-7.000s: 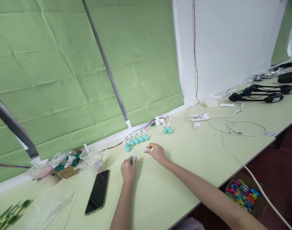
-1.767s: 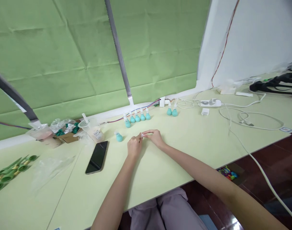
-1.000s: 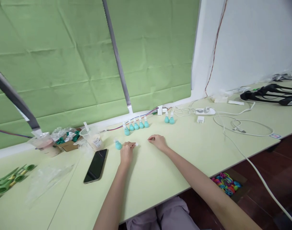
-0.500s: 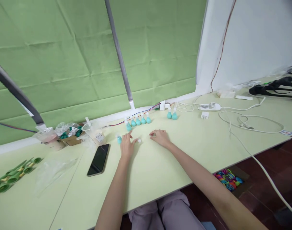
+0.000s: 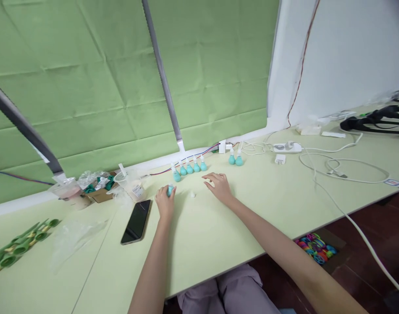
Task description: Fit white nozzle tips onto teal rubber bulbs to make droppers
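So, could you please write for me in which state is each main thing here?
Left hand: fingers closed around a teal bottle
Right hand: fingers apart, holding nothing visible
Small white piece: lying loose on the table
Five teal bottles: standing close together, white-topped
Two teal bottles: standing side by side
Phone: face up, screen dark
White charger: lying loose
Cardboard box: open, holding coloured pieces

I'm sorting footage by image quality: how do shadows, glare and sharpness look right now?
Head view: soft shadow on the pale yellow-green tabletop, beside the bare left forearm; head view: faint glare streak on the black rectangular phone; head view: small white rounded piece too soft for fine detail.
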Demonstrator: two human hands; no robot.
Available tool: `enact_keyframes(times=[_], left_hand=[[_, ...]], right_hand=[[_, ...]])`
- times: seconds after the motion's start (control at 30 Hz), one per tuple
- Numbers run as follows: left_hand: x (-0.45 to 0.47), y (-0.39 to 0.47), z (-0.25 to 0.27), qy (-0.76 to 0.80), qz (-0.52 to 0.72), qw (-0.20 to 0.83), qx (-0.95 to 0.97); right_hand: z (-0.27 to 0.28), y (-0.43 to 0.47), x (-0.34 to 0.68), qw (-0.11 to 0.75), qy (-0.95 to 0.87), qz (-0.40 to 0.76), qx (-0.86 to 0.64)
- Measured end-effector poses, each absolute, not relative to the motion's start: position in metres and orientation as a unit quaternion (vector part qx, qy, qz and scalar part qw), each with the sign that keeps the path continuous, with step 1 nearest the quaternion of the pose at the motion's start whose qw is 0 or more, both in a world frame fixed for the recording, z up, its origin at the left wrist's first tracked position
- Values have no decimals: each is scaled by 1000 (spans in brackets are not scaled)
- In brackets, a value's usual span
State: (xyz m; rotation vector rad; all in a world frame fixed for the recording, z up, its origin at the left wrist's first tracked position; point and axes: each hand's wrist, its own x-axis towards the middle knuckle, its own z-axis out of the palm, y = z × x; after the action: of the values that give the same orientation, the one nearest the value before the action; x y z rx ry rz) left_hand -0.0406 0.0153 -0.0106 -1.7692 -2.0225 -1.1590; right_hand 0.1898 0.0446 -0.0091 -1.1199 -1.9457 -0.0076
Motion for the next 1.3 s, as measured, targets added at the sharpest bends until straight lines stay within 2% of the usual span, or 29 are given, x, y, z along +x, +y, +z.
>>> enact_keyframes(times=[0.1, 0.23, 0.43, 0.53, 0.73, 1.07, 1.17, 1.3], left_hand=[[-6, -3, 3, -615, -322, 171, -700], [21, -15, 10, -552, -284, 199, -758], [18, -15, 6, -529, -236, 243, -778], [16, -14, 4, -510, -213, 266, -790], [15, -11, -1, -501, -210, 261, -798], [13, -11, 4, -502, -186, 270, -800], [13, -12, 4, -503, -186, 268, -801], [14, -12, 3, -502, -196, 251, -804]], right_hand=[[-1, 34, 185, 469, -808, -68, -350], [-3, 33, 186, 476, -822, -157, -271], [-4, 37, 193, 428, -840, -259, -211], [-1, 36, 193, 377, -856, -292, -200], [0, 36, 190, 283, -894, -271, -219], [-2, 36, 188, 293, -913, -137, -247], [-5, 38, 190, 307, -908, -156, -239], [-10, 39, 193, 319, -893, -238, -209]])
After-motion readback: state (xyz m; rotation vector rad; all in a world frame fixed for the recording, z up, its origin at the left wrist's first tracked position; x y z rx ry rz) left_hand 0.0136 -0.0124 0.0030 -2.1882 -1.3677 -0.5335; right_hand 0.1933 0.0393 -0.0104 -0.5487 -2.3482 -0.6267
